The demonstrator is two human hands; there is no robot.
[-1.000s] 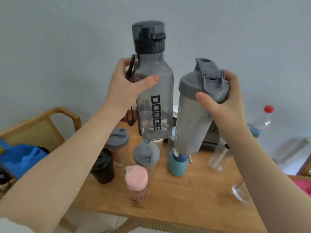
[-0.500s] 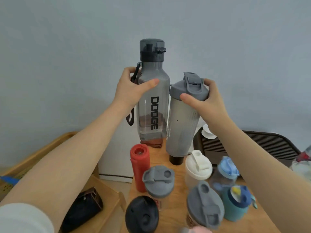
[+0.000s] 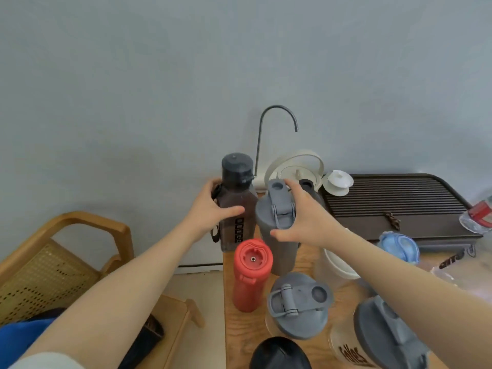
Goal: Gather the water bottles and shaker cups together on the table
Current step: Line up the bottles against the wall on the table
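Observation:
My left hand (image 3: 213,209) grips a tall dark square bottle (image 3: 237,206) with black lettering, standing at the table's back left corner. My right hand (image 3: 306,222) holds the lid of a grey shaker cup (image 3: 277,227) standing right beside that bottle. In front of them stand a red bottle (image 3: 251,275), a grey-lidded shaker (image 3: 299,307), a black lid (image 3: 279,355), another grey-lidded cup (image 3: 383,334), a white-lidded cup (image 3: 335,265) partly behind my right arm, and a blue-lidded bottle (image 3: 399,247).
The wooden table (image 3: 239,331) ends just left of the red bottle. A dark slatted tea tray (image 3: 394,209) fills the back right, with a white kettle (image 3: 295,169), a faucet (image 3: 277,121) and a small white lid (image 3: 338,182). A rattan chair (image 3: 66,257) stands to the left.
Both hands have lowered the dark bottle and the grey shaker from the air onto the table's back left corner, side by side. The view has tilted down over the gathered bottles.

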